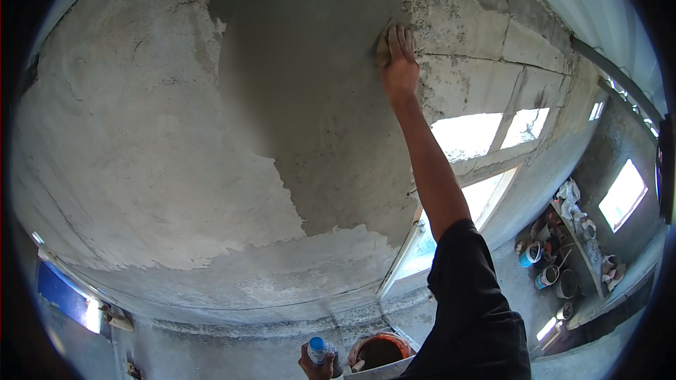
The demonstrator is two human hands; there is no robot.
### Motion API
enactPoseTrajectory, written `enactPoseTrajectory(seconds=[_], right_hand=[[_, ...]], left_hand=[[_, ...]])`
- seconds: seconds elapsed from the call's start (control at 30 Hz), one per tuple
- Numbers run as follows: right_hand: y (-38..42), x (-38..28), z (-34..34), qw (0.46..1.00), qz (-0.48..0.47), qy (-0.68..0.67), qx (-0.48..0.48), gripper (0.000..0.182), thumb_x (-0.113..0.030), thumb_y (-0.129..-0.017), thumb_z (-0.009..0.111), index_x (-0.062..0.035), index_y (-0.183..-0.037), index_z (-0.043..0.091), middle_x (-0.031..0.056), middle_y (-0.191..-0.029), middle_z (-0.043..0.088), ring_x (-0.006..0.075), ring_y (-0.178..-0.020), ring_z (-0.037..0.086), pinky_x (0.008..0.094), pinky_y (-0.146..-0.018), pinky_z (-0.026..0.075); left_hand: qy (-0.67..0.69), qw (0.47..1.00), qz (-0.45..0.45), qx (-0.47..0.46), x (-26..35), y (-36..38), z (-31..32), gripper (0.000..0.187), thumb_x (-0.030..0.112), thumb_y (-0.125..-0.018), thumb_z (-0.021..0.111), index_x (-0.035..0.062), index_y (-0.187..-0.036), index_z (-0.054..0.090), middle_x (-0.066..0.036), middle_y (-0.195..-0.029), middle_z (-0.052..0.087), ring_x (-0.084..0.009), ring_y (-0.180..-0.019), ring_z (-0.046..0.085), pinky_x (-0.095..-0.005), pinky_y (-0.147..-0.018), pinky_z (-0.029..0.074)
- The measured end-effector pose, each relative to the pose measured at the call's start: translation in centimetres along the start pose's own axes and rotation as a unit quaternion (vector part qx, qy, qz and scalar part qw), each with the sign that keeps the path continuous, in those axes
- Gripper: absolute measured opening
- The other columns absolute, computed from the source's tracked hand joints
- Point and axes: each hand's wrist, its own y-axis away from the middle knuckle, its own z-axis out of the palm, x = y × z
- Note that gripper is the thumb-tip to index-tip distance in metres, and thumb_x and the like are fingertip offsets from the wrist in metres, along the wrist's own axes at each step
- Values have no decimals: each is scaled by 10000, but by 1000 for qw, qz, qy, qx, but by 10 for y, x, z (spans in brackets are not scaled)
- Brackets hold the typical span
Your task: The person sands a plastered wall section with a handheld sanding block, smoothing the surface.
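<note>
My right hand (pixel 400 49) reaches up and presses a tan pad that looks like a sponge (pixel 382 53) against the wall. It lies at the right border of a dark, damp-looking patch of plaster (pixel 310 63), beside rough bare wall (pixel 451 42). Down at the bottom edge, my left hand (pixel 314 366) is wrapped round a plastic bottle (pixel 321 349) with a blue top. Just right of that bottle stands a bucket with an orange rim (pixel 405 344), holding dark grey stuff. A pale, finger-like shape at the bucket's left rim is too small to make out.
Lighter, dry plaster (pixel 141 134) covers the wall to the left. Window openings (pixel 468 135) and a door frame (pixel 401 257) lie below and right of my right arm. Several buckets (pixel 546 277) and a cluttered plank (pixel 581 250) stand far right. A blue panel (pixel 62 288) shows at lower left.
</note>
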Motion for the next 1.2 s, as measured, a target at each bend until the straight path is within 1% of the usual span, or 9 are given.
enactPoseTrajectory(seconds=[0.13, 0.37, 0.57, 0.67, 0.73, 0.87, 0.93, 1.07, 1.2], right_hand=[[-7, -5, -19, 989, 105, -101, 24, 531, 56, -689, 581, -7, -1213, 529, 188, -1278, 502, 330, -1225, 445, 374, -987, 428], [-27, -3, 17, 994, 33, -57, 89, 510, 29, -696, 583, -3, -1201, 530, 207, -1239, 526, 371, -1192, 467, 406, -991, 416], [-9, -5, -24, 991, 91, -94, -24, 479, -30, -706, 652, -26, -1177, 563, 197, -1212, 549, 333, -1137, 527, 380, -925, 474], [-35, -2, -20, 991, 61, -84, 83, 460, -22, -714, 645, -29, -1168, 572, 173, -1209, 560, 318, -1103, 555, 370, -901, 490], [-43, -4, -11, 987, 130, -49, -77, 493, -35, -723, 648, -30, -1205, 542, 160, -1247, 537, 316, -1141, 527, 379, -916, 479], [-13, 0, -3, 996, 3, 87, -3, 554, -64, -713, 672, -32, -1240, 505, 161, -1299, 492, 300, -1191, 483, 394, -932, 468], [-2, -7, -20, 985, 95, 78, -123, 573, -85, -729, 663, -32, -1266, 470, 157, -1339, 451, 298, -1230, 441, 403, -968, 439], [-22, -13, -30, 987, 141, 11, -73, 541, -100, -751, 644, -37, -1260, 472, 134, -1340, 457, 301, -1223, 449, 397, -983, 433], [-37, -5, -2, 999, 14, 1, -43, 566, -96, -747, 648, -58, -1282, 466, 113, -1344, 458, 305, -1241, 430, 392, -982, 442]], left_hand=[[-47, 998, 36, 2, -21, 1, -4, 545, 270, -752, 730, -19, -1158, 510, -162, -804, 655, -253, -697, 644, -382, -595, 518], [-38, 998, 48, 6, -2, -3, -4, 546, 268, -765, 715, -20, -1175, 500, -172, -798, 656, -273, -692, 651, -379, -599, 523], [-37, 999, 31, -5, -11, -1, 2, 583, 280, -755, 723, -22, -1195, 486, -172, -796, 659, -272, -699, 655, -390, -605, 523], [-22, 1000, 18, -11, 0, -1, 1, 603, 273, -755, 724, -29, -1212, 473, -179, -811, 661, -276, -708, 657, -394, -607, 524], [-23, 999, 1, -23, -6, 2, 1, 611, 267, -757, 722, -35, -1221, 465, -185, -820, 661, -278, -714, 659, -395, -606, 524], [-60, 998, 16, -13, -23, 3, 2, 638, 274, -759, 718, -44, -1240, 446, -200, -836, 657, -295, -730, 659, -400, -619, 525], [-87, 996, 31, -10, -13, 5, 0, 642, 277, -759, 716, -42, -1245, 443, -203, -840, 656, -298, -734, 658, -402, -626, 526], [-26, 1000, 14, -9, -10, 3, -1, 626, 283, -765, 708, -32, -1239, 448, -199, -833, 654, -289, -728, 655, -405, -639, 529], [-56, 998, 25, -2, -14, 0, -3, 599, 283, -761, 710, -3, -1227, 465, -178, -816, 656, -275, -712, 652, -392, -626, 529]])
